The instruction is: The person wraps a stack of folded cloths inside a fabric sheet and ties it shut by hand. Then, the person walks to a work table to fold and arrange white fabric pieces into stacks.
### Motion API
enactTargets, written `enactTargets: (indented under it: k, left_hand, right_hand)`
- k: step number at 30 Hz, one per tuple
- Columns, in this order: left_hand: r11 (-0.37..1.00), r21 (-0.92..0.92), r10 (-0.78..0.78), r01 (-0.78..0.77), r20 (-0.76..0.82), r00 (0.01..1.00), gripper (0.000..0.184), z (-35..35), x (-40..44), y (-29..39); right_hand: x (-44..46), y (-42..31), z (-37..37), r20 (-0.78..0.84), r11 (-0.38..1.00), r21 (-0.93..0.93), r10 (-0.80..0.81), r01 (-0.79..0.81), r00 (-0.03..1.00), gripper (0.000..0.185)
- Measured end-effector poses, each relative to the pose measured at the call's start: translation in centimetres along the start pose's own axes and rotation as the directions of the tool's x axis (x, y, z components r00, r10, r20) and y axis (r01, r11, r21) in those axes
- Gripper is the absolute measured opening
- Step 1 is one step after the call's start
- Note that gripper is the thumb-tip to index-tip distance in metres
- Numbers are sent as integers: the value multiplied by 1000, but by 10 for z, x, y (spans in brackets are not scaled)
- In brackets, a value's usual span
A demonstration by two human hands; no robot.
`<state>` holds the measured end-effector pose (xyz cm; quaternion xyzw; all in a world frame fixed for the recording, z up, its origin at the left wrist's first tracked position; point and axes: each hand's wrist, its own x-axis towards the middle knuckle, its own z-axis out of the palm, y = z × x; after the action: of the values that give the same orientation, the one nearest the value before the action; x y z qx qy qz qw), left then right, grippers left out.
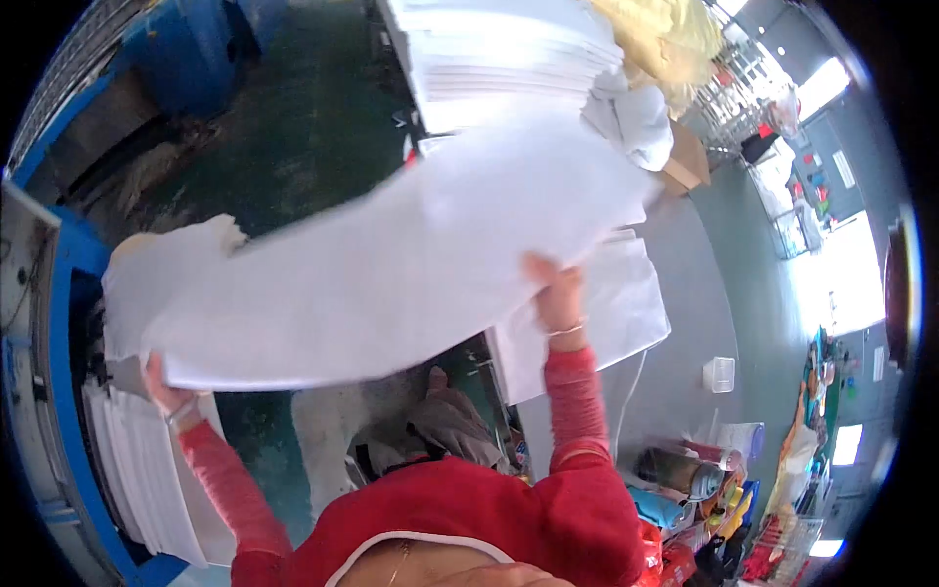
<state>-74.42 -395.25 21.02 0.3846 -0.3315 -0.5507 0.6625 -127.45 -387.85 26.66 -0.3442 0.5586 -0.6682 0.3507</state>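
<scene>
A long white sheet [333, 284], which looks like folded cloth, stretches across the view between my two hands. My left hand [168, 389] is closed on its near left corner, with the fingers partly hidden by the sheet. Farther right, my right hand [558, 293] grips the near edge, slightly blurred. The sheet's far right end is smeared by motion above the table. Under that end lies another flat white piece [616, 303] on the tabletop. Below my left hand stands a stack of folded white sheets [147, 470] beside a blue frame.
A tall pile of white sheets [509, 59] stands at the back of the grey table [694, 293], near yellow material [665, 34] and a cardboard box [690, 157]. A white plastic tub [719, 375] and a dark bottle [680, 472] are at the right. Blue machinery [186, 59] borders the left.
</scene>
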Motion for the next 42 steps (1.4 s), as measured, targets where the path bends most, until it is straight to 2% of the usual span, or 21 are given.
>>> enactTargets:
  k: [4, 6, 9, 12, 13, 14, 17, 20, 22, 24, 25, 28, 29, 31, 32, 33, 35, 37, 39, 41, 42]
  left_hand:
    - [990, -88, 96, -106, -112, 989, 26, 179, 47, -118]
    - [944, 313, -142, 110, 81, 987, 19, 285, 37, -135]
    - [932, 309, -274, 188, 267, 924, 14, 364, 23, -201]
    - [851, 429, -438, 302, 266, 859, 13, 372, 22, -310]
    - [785, 526, -498, 326, 224, 838, 13, 359, 23, -354]
    - [708, 616, -551, 346, 176, 816, 14, 343, 23, -390]
    - [674, 581, -580, 456, 34, 814, 15, 294, 15, -431]
    - [653, 563, -616, 507, 6, 788, 14, 249, 4, -396]
    - [596, 476, -692, 647, -105, 715, 13, 199, -10, -382]
    - [582, 410, -725, 702, -130, 677, 12, 115, -31, -389]
    - [597, 396, -725, 698, -108, 681, 11, 66, -44, -397]
    - [526, 338, -711, 781, -329, 622, 11, -25, -82, -371]
    - [505, 306, -700, 807, -400, 591, 11, -51, -98, -363]
    - [476, 217, -670, 852, -539, 511, 11, -93, -129, -346]
    - [468, 160, -649, 869, -605, 461, 11, -114, -142, -339]
    - [468, 205, -643, 859, -588, 491, 11, -126, -150, -326]
    - [471, 275, -623, 838, -569, 536, 12, -157, -153, -292]
    - [848, -149, -441, 509, -730, 522, 13, -187, -148, -273]
    - [907, -375, -419, 189, -770, 481, 8, -263, -151, -258]
    - [952, -293, -302, 83, -869, 391, 8, -307, -149, -217]
    - [927, -341, -263, -159, -890, 372, 7, -326, -148, -195]
  right_hand:
    - [115, -58, -110, -421, 883, 225, -293, 412, 858, 34]
    - [174, -52, -169, -461, 863, 165, -361, 478, 811, 41]
    - [242, -4, -234, -568, 861, 49, -393, 507, 723, 42]
    - [293, 106, -318, -591, 898, -378, -423, 227, 687, 50]
    - [304, 158, -352, -663, 845, -506, -252, -174, 705, 55]
    - [310, 194, -374, -753, 637, -551, -100, -540, 651, 60]
    - [282, 191, -324, -685, 259, -724, -169, -639, 708, 66]
    - [267, 198, -280, -300, 114, -953, -266, -280, 916, 69]
    - [261, 231, -243, -39, -36, -998, -306, -52, 951, 67]
    - [251, 253, -187, 206, -85, -977, -175, 194, 963, 64]
    - [238, 258, -148, 304, -53, -953, -184, 299, 935, 63]
    - [171, 248, -24, 552, 47, -823, -174, 567, 816, 61]
    - [147, 235, 9, 606, 120, -779, -113, 616, 788, 58]
    - [113, 247, 58, 786, 244, -619, 187, 747, 590, 52]
    - [86, 263, 79, 737, 514, -674, 420, 531, 529, 50]
    - [61, 291, 96, 700, 609, -709, 544, 357, 462, 51]
    - [23, 293, 123, 786, 641, -616, 537, 458, 307, 53]
    - [-12, 289, 144, 756, 674, -654, 567, 344, 327, 53]
    - [-53, 327, 147, 812, 798, -532, 386, 284, 438, 42]
    - [-81, 366, 135, 732, 760, -627, 498, 173, 464, 39]
    - [-97, 370, 134, 686, 688, -698, 562, 201, 462, 39]
